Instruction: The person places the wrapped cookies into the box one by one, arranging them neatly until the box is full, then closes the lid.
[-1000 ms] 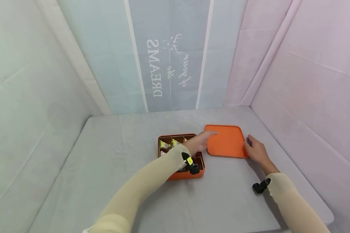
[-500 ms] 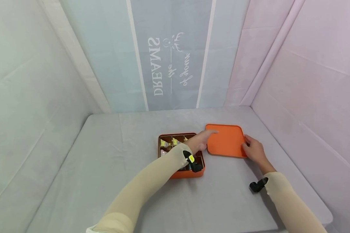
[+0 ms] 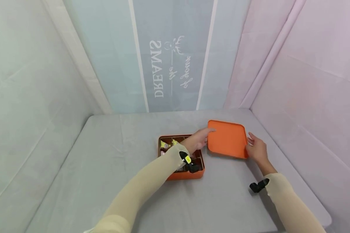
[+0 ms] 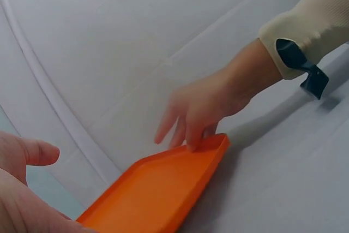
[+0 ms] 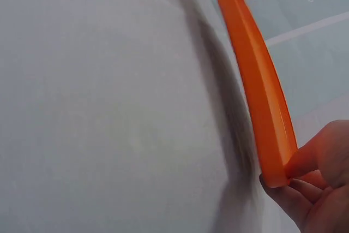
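An orange box lid (image 3: 226,139), inner side up with a low raised rim, is held slightly off the table and a little tilted; its shadow shows in the right wrist view. My right hand (image 3: 257,150) pinches the lid's right edge near a corner, thumb inside and fingers beneath in the right wrist view (image 5: 322,181). At the opposite edge my left hand (image 3: 196,141) holds the lid, its thumb over the rim; its lower fingers are partly hidden. Under my left forearm stands the open orange box (image 3: 185,175), divided into compartments with small wrapped pieces (image 3: 164,144) inside.
A grey cloth covers the table (image 3: 110,181). Fabric walls close in the left, back and right sides, and the back one (image 3: 175,64) bears printed lettering. The box stands close to the lid's left edge.
The lid has risen from the table and tilted, its far edge moving up and away. Both hands stay at its sides, and the right fingers have shifted on the edge. The box has not moved.
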Action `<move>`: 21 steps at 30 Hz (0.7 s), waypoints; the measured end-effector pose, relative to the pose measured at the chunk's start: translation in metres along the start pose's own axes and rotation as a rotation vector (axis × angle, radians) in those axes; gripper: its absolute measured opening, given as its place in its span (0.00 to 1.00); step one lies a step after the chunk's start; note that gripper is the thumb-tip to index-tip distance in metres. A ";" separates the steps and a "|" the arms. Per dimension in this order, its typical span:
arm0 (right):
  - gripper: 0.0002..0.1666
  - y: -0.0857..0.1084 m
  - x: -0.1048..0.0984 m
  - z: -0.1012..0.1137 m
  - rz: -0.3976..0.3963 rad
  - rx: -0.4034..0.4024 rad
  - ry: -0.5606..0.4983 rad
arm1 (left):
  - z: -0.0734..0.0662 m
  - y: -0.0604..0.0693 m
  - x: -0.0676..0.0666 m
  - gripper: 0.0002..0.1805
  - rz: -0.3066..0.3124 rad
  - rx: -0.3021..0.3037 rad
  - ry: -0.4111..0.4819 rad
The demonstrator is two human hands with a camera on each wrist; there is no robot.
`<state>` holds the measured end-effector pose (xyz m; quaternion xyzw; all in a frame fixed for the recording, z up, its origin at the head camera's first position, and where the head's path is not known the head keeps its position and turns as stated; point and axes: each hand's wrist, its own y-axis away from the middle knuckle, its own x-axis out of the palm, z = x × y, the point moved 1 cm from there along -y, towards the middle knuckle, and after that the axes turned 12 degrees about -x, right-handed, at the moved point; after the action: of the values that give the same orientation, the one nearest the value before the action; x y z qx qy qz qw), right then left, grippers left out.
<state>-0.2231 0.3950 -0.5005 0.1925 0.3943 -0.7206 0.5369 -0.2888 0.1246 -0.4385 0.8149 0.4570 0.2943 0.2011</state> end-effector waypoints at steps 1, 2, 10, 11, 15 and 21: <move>0.38 0.000 0.000 0.002 -0.016 0.011 -0.004 | -0.002 0.002 -0.002 0.43 0.012 0.014 -0.012; 0.37 0.000 -0.001 0.003 -0.034 0.023 -0.006 | -0.003 0.003 -0.005 0.41 0.025 0.030 -0.020; 0.29 -0.003 -0.010 0.025 -0.154 0.121 -0.085 | -0.013 0.014 -0.030 0.25 0.081 0.103 0.059; 0.29 -0.004 -0.011 0.028 -0.162 0.121 -0.104 | -0.013 0.014 -0.033 0.24 0.077 0.107 0.064; 0.28 -0.007 -0.011 0.040 -0.188 0.109 -0.148 | -0.015 0.015 -0.045 0.24 0.068 0.118 0.083; 0.29 -0.010 -0.008 0.059 -0.216 0.086 -0.168 | -0.016 0.023 -0.064 0.20 0.057 0.174 -0.002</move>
<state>-0.2207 0.3549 -0.4550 0.1109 0.3352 -0.8040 0.4785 -0.3114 0.0592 -0.4314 0.8423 0.4574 0.2580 0.1215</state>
